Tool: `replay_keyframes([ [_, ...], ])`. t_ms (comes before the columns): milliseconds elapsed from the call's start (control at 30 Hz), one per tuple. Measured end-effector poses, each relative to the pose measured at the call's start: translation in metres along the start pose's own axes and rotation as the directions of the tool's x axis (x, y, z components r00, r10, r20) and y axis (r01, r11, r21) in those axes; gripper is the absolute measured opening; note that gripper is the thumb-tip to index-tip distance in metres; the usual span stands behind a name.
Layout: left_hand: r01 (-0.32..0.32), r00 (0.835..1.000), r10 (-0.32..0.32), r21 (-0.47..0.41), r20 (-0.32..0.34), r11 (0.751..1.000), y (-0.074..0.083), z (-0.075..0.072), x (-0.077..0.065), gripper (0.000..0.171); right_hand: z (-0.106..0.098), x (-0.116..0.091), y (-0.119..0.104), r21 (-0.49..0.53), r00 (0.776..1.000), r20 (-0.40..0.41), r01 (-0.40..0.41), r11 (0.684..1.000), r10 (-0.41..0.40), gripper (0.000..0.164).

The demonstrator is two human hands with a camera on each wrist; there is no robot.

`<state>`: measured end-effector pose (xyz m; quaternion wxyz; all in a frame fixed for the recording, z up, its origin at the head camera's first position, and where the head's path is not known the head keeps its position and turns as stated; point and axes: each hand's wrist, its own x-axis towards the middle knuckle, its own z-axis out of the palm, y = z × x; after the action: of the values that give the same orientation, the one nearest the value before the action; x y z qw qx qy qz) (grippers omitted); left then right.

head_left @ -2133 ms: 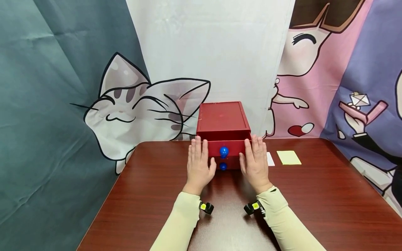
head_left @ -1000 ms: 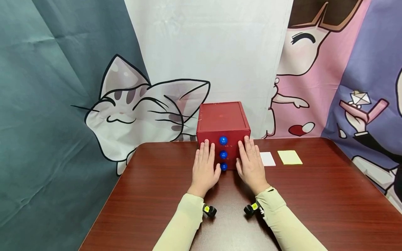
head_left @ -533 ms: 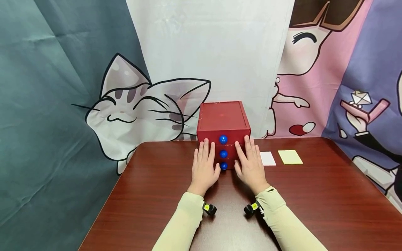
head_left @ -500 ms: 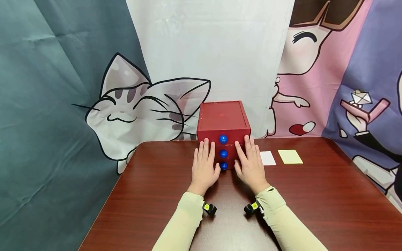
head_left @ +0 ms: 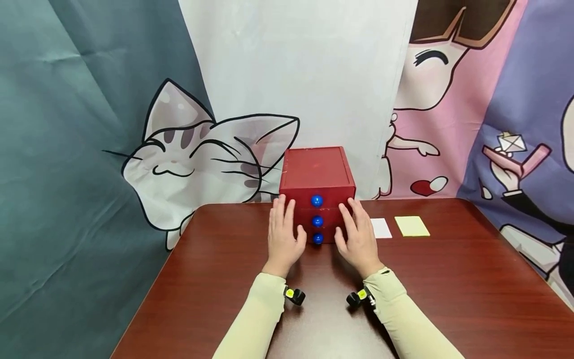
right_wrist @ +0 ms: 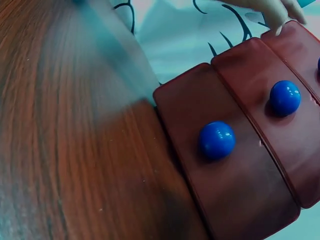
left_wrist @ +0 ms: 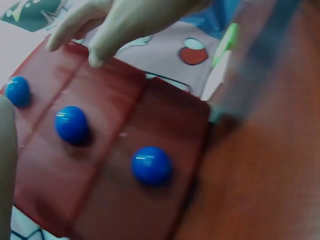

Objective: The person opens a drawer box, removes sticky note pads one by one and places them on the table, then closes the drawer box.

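A red drawer box stands at the back of the table, its three stacked drawers all pushed in. Each drawer front carries a round blue knob, such as the top knob, the middle knob and the bottom knob. My left hand is at the box's front left edge, fingers loosely extended and thumb apart. At the right part of the front is my right hand, its fingers spread and slightly bent. Neither hand holds anything; whether the fingertips touch the box I cannot tell.
A white paper square lies right of the box, with a yellow sticky-note pad beyond it. The brown wooden table ends just behind the box, where a printed cartoon curtain hangs.
The top drawer, pulled out at first, was pushed in by both hands. Since then my left hand has shifted left, away from the knobs, and my right fingers have spread and bent a little.
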<state>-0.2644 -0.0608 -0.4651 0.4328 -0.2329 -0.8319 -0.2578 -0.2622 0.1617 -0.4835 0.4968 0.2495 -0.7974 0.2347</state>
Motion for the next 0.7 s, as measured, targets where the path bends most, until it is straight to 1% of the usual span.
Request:
replay_keyframes([
  [67, -0.008, 0.998, 0.008, -0.01, -0.059, 1.0, -0.004, -0.006, 0.006, 0.071, 0.002, -0.001, -0.004, 0.021, 1.0, -0.027, -0.01, 1.0, 0.01, 0.058],
  [133, -0.033, 0.996, 0.032, -0.01, -0.085, 0.999, -0.006, -0.011, 0.017, 0.071, 0.003, -0.002, -0.009, 0.03, 0.998, -0.051, -0.02, 0.999, 0.022, 0.052],
  [200, -0.068, 0.994, 0.067, -0.01, -0.083, 0.998, -0.007, -0.016, 0.033, 0.068, 0.005, -0.003, -0.013, 0.047, 0.998, -0.065, -0.024, 0.999, 0.027, 0.047],
  [267, -0.104, 0.993, 0.103, -0.014, -0.058, 0.994, -0.005, -0.021, 0.052, 0.063, 0.008, -0.003, -0.018, 0.059, 0.998, -0.055, -0.032, 0.998, 0.035, 0.042],
  [333, -0.134, 0.991, 0.134, -0.017, -0.011, 0.991, -0.004, -0.025, 0.073, 0.057, 0.011, -0.002, -0.022, 0.076, 0.999, -0.01, -0.046, 0.996, 0.047, 0.041],
  [367, -0.145, 0.989, 0.145, -0.021, 0.028, 0.989, -0.002, -0.028, 0.084, 0.055, 0.013, 0.0, -0.024, 0.079, 0.998, 0.021, -0.055, 0.995, 0.054, 0.041],
  [433, -0.157, 0.978, 0.158, -0.017, 0.135, 0.987, -0.001, -0.03, 0.105, 0.052, 0.017, 0.002, -0.028, 0.072, 0.993, 0.088, -0.08, 0.994, 0.074, 0.04],
  [467, -0.157, 0.967, 0.156, -0.011, 0.203, 0.988, -0.001, -0.031, 0.115, 0.052, 0.019, 0.004, -0.03, 0.066, 0.989, 0.121, -0.094, 0.993, 0.086, 0.04],
  [500, -0.151, 0.949, 0.145, -0.002, 0.28, 0.989, 0.0, -0.031, 0.124, 0.053, 0.02, 0.005, -0.031, 0.059, 0.984, 0.151, -0.108, 0.992, 0.098, 0.04],
  [533, -0.143, 0.924, 0.13, 0.011, 0.361, 0.99, 0.0, -0.03, 0.132, 0.054, 0.022, 0.006, -0.032, 0.046, 0.979, 0.173, -0.119, 0.992, 0.109, 0.039],
  [567, -0.137, 0.894, 0.112, 0.025, 0.434, 0.99, -0.001, -0.029, 0.14, 0.055, 0.023, 0.008, -0.034, 0.034, 0.973, 0.193, -0.133, 0.991, 0.124, 0.038],
  [600, -0.127, 0.856, 0.088, 0.042, 0.51, 0.991, -0.001, -0.028, 0.146, 0.057, 0.024, 0.009, -0.035, 0.024, 0.966, 0.214, -0.154, 0.988, 0.146, 0.037],
  [633, -0.114, 0.814, 0.06, 0.058, 0.578, 0.992, -0.001, -0.027, 0.151, 0.059, 0.025, 0.01, -0.036, 0.013, 0.958, 0.231, -0.177, 0.984, 0.169, 0.036],
  [700, -0.109, 0.73, 0.023, 0.083, 0.683, 0.991, -0.001, -0.025, 0.16, 0.063, 0.027, 0.012, -0.038, -0.004, 0.942, 0.255, -0.225, 0.974, 0.218, 0.035],
])
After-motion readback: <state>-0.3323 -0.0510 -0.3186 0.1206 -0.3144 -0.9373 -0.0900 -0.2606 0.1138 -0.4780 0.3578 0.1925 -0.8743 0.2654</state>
